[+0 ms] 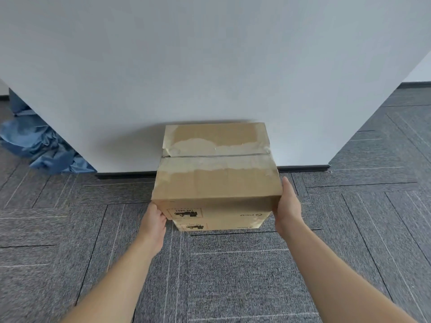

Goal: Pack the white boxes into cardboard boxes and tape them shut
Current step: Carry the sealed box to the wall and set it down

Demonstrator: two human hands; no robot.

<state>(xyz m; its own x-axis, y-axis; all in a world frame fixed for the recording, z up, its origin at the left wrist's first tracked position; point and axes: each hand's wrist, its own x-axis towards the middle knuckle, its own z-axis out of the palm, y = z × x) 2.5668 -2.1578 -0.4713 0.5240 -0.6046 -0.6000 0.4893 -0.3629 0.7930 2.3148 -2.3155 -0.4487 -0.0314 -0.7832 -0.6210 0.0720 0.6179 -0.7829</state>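
From the head view: held a box (217, 183) of brown cardboard between two hands, close before a white wall (210, 66) and above grey carpet (233, 276). Pressed the right hand (288, 206) flat against the right side, fingers straight and together. Set the left hand (154, 220) at the lower left front corner, touching the front face beside a black label (186, 213); could not tell whether spread or curled, with the fingers hidden behind the box. Closed on top, flaps meeting at a seam (217, 156), with pale torn strips along both sides of it. Sat directly over a second box (219, 226) with like markings; could not tell whether touching. Lay crumpled at far left, by the wall's foot: blue sheeting (42, 145).
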